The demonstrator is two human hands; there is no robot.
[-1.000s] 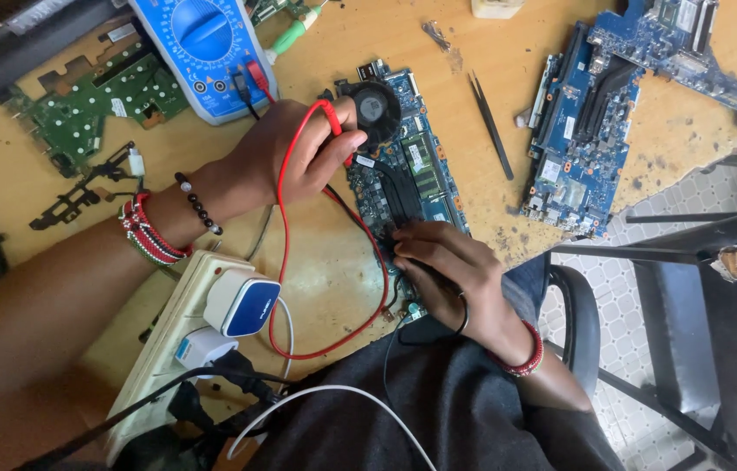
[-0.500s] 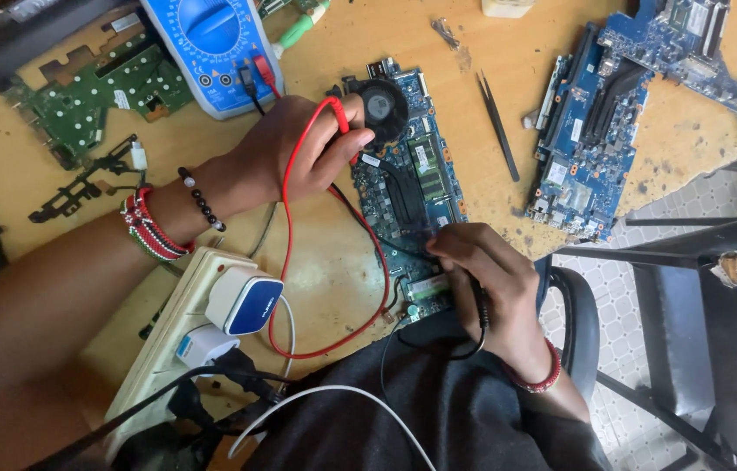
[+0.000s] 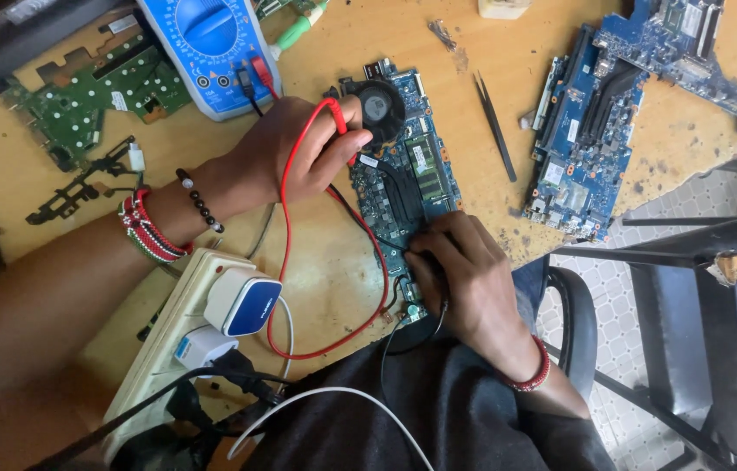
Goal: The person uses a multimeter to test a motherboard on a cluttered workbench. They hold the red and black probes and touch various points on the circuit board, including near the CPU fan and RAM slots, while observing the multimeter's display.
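left hand (image 3: 298,157) grips the red probe (image 3: 338,118), right hand (image 3: 464,279) pinches the black probe on the circuit board (image 3: 407,179) — a slip could short neighbouring pins.

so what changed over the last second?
The right hand with the black probe slid down the board toward its near edge, then held there. The left hand kept the red probe by the fan. Meter, tweezers and second board unchanged.

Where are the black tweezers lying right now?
In the head view, the black tweezers lie on the wooden table, upper middle, between the fan-fitted circuit board and the blue circuit board to its right.
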